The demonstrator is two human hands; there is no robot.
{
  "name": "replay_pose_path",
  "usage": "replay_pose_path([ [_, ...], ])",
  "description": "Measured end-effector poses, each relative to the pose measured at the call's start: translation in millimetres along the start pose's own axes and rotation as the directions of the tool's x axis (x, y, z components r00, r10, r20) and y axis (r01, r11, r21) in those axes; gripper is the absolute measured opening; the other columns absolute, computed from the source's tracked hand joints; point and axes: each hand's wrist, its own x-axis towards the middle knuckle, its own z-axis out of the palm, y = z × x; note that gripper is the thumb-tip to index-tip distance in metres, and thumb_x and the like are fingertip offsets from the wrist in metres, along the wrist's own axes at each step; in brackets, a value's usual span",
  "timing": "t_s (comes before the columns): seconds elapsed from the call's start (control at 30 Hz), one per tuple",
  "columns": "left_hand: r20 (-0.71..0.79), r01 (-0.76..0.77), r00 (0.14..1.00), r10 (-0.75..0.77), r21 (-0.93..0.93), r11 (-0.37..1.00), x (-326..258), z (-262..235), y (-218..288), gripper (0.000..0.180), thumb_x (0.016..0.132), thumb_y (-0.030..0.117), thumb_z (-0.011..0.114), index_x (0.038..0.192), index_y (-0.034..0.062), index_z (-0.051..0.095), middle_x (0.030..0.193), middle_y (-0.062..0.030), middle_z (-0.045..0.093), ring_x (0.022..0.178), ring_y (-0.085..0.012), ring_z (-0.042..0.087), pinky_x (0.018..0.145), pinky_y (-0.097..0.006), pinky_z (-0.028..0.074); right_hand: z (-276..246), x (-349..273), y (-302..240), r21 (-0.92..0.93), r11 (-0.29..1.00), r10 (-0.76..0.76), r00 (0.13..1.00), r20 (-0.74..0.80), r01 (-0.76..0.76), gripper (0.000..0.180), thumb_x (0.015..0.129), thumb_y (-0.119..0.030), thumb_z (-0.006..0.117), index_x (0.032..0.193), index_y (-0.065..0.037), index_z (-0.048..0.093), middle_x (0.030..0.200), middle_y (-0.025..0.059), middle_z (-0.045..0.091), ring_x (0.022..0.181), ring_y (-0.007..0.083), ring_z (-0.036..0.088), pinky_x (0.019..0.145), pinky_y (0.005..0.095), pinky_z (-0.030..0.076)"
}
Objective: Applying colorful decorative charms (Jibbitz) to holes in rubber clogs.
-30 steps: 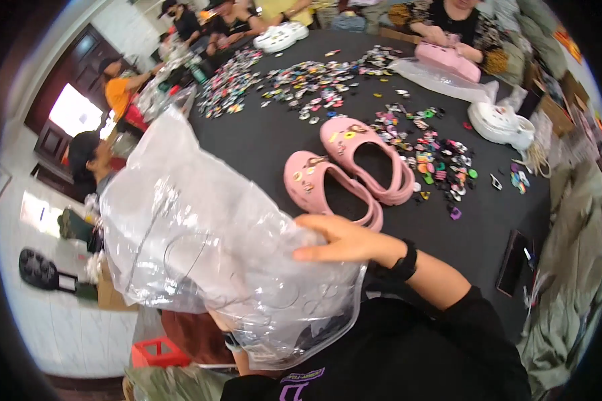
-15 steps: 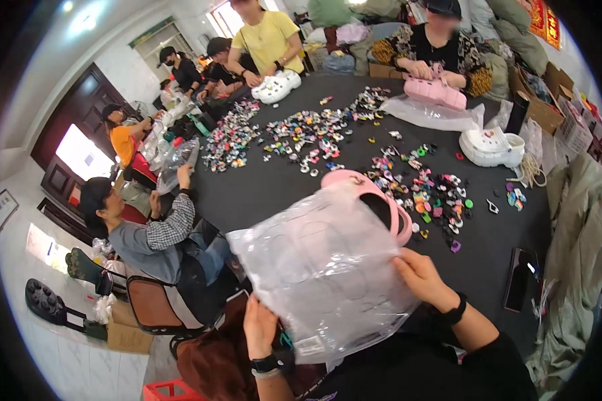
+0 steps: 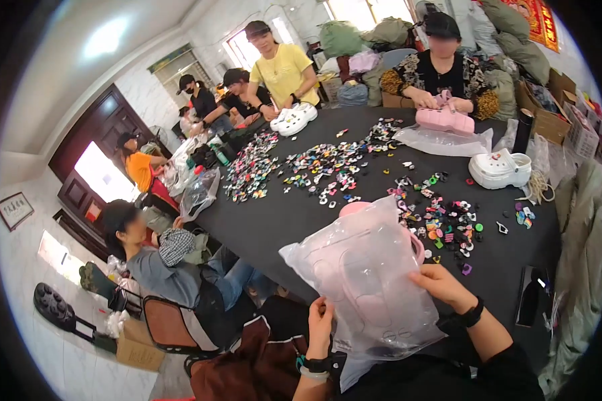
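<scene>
A frosted clear plastic bag is stretched between my two hands. My left hand pinches its left edge with closed fingers. On the opposite edge, my right hand grips it between thumb and fingers. A pink clog shows through the plastic; its toe end and part of its strap stick out past the bag. Whether it lies inside the bag or behind it, I cannot tell. Just beyond, several small colourful shoe charms are scattered on the black table.
White clogs stand at the right, a phone nearer me. Across the table a person handles a pink clog; another in yellow holds a white one. A seated person is at my left, beside a chair.
My left hand has moved up and right and now pinches the bag's edge. The bag has tilted and covers more of the pink clog. The whole view has shifted slightly.
</scene>
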Motion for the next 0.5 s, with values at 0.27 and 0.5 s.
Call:
replay_pose_path([
  [0.27,-0.081,-0.344,0.912,0.403,0.387,0.855,-1,13,9,0.017,0.081,0.008,0.071,0.093,-0.0035,0.066,0.104,-0.0106,0.058,0.092,-0.0184,0.057,0.078,-0.028,0.046,-10,-1,27,0.246,0.969,0.008,0.998,-0.060,0.007,0.029,0.099,-0.026,0.052,0.101,0.000,0.065,0.086,-0.0060,0.058,0.077,0.0028,0.048,0.068,0.0202,0.040],
  [0.5,-0.093,-0.172,0.985,0.145,-0.482,0.859,-32,-34,39,0.014,0.090,-0.008,0.053,0.101,-0.0023,0.060,0.116,-0.0110,0.059,0.104,-0.0190,0.058,0.093,-0.029,0.045,-16,-15,7,0.125,0.989,-0.070,0.996,-0.056,0.077,0.028,0.097,-0.022,0.054,0.104,0.003,0.064,0.091,-0.0023,0.063,0.086,0.0060,0.053,0.077,0.0237,0.044],
])
